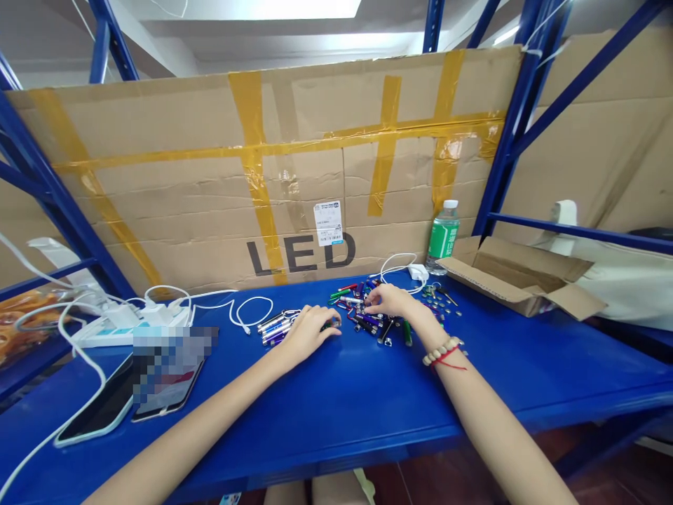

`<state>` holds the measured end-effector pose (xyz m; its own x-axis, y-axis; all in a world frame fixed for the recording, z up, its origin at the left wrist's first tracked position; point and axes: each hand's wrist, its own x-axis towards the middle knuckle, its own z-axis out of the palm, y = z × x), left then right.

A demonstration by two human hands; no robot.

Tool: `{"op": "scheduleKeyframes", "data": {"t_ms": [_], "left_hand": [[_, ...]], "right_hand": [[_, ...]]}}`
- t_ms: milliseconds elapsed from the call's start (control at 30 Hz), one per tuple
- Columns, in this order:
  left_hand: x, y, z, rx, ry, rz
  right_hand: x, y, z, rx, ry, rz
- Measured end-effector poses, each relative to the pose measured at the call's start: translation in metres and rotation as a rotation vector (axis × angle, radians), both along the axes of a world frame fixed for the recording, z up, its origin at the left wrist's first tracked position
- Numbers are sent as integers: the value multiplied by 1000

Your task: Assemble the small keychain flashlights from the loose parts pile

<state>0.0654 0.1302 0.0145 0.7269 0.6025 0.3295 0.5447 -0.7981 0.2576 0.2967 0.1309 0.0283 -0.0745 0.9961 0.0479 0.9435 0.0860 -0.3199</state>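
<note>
Blue shelf top [368, 400] carries a heap of little pen lights [368, 315] — dead ahead at twelve o'clock. Right hand [392, 300] rests curled on the heap, fingers pinching among them. Left hand [310, 331] lies at nine o'clock of the heap, fingers bent over one small light. Green bottle [442, 235] stands at two o'clock.

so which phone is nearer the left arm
The dark phone with the blurred screen; the pale-cased phone lies farther left, beside it.
</note>
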Motion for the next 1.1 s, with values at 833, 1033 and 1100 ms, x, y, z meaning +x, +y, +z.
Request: {"op": "scheduleKeyframes", "data": {"t_ms": [833, 1033, 1100], "left_hand": [[45, 19, -2, 70, 22, 66], [79, 54, -1, 142, 160, 163], [79, 59, -4, 149, 178, 164]], "right_hand": [[10, -5, 7, 71, -76, -231], [9, -3, 7, 129, -71, -154], [10, -1, 7, 148, -63, -121]]}}
